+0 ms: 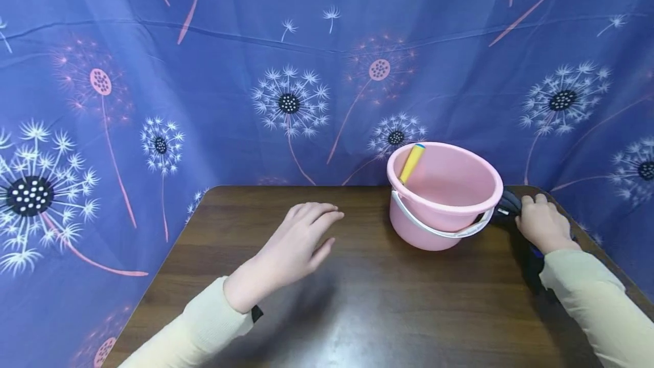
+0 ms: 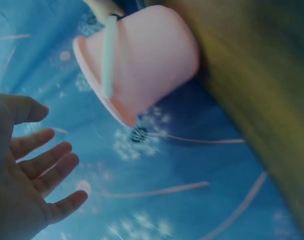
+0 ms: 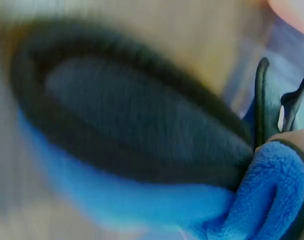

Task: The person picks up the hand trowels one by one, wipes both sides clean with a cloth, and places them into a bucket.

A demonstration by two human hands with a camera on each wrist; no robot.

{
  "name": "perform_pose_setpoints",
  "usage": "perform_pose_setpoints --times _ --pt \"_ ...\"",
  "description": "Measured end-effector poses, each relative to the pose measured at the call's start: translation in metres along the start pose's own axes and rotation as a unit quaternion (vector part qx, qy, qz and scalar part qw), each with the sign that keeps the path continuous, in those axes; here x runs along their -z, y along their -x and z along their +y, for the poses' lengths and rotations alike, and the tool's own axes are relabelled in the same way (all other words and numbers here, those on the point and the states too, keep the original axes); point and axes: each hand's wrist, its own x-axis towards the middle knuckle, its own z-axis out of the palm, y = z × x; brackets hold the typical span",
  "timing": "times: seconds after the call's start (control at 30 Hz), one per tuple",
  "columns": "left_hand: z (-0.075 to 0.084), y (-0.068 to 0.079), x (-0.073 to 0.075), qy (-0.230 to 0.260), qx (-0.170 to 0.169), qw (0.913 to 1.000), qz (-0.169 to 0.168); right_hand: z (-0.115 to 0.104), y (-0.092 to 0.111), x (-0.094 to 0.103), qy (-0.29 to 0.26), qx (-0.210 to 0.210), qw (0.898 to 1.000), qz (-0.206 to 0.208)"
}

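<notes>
My left hand hovers above the wooden table, fingers loosely extended and holding nothing. Its spread fingers show in the left wrist view, apart from the pink bucket. To the right of the bucket, my right hand grips a black item with blue fleece. In the right wrist view this item is blurred, with a dark oval face, black edging and a folded blue part under the fingers. Its exact kind cannot be told. A yellow handle with a blue end leans inside the bucket.
The brown table reaches back to a blue dandelion-print cloth, which hangs behind and at both sides. The bucket's white handle hangs down across its front. The bucket stands near the table's back edge.
</notes>
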Motion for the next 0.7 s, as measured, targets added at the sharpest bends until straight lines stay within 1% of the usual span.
perform_pose_setpoints --times 0.1,0.17,0.27,0.33,0.37,0.43,0.5,0.53,0.6,0.7 --pt "-0.001 0.024 -0.006 -0.002 0.033 0.9994 0.014 0.0 0.002 -0.016 -0.029 -0.043 0.998 -0.034" --pt "-0.003 0.038 -0.009 -0.003 0.056 0.9983 0.017 0.001 0.004 -0.022 -0.049 -0.058 0.995 -0.07" --pt "-0.006 0.054 -0.011 -0.008 0.094 0.9953 0.019 0.002 0.006 -0.018 -0.081 -0.052 0.989 -0.114" --pt "-0.009 0.062 -0.011 -0.011 0.12 0.9924 0.023 0.0 0.006 -0.007 -0.097 -0.043 0.987 -0.117" --pt "-0.01 0.065 -0.01 -0.012 0.132 0.9909 0.025 -0.002 0.006 0.001 -0.104 -0.039 0.988 -0.109" --pt "-0.012 0.069 -0.009 -0.016 0.152 0.9878 0.028 -0.012 0.009 0.019 -0.121 -0.039 0.989 -0.076" --pt "-0.014 0.073 -0.008 -0.018 0.169 0.985 0.027 -0.03 0.016 0.038 -0.139 -0.04 0.989 -0.037" --pt "-0.015 0.075 -0.008 -0.018 0.176 0.9839 0.026 -0.041 0.022 0.047 -0.152 -0.033 0.988 -0.017" --pt "-0.015 0.076 -0.008 -0.02 0.189 0.9817 0.017 -0.064 0.036 0.063 -0.179 -0.007 0.984 0.026" --pt "-0.015 0.076 -0.012 -0.025 0.204 0.9786 -0.003 -0.101 0.06 0.075 -0.209 0.054 0.972 0.094"
